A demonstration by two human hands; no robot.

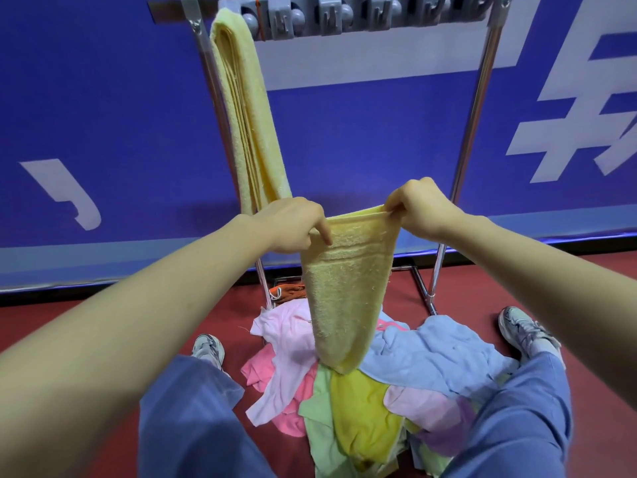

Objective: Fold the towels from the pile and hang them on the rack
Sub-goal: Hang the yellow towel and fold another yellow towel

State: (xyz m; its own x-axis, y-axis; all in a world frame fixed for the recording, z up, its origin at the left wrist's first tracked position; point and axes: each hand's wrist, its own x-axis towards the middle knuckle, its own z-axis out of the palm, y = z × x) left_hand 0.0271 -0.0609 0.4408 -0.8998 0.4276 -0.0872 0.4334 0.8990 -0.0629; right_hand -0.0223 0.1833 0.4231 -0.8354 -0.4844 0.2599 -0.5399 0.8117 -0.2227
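Observation:
A pale yellow towel (348,291) hangs folded in front of me, its lower end just above the pile. My left hand (293,225) grips its top left corner and my right hand (418,208) pinches its top right corner, stretching the top edge between them. Another folded yellow towel (246,119) hangs over the left end of the metal rack (479,94). The pile of towels (406,370) lies on the floor between my feet: pink, light blue, green, yellow and lilac.
The rack's top bar carries grey plastic clips (331,13). A blue banner wall (362,139) stands right behind the rack. An orange cloth (289,292) lies by the rack's base. My shoes (524,327) flank the pile on the red floor.

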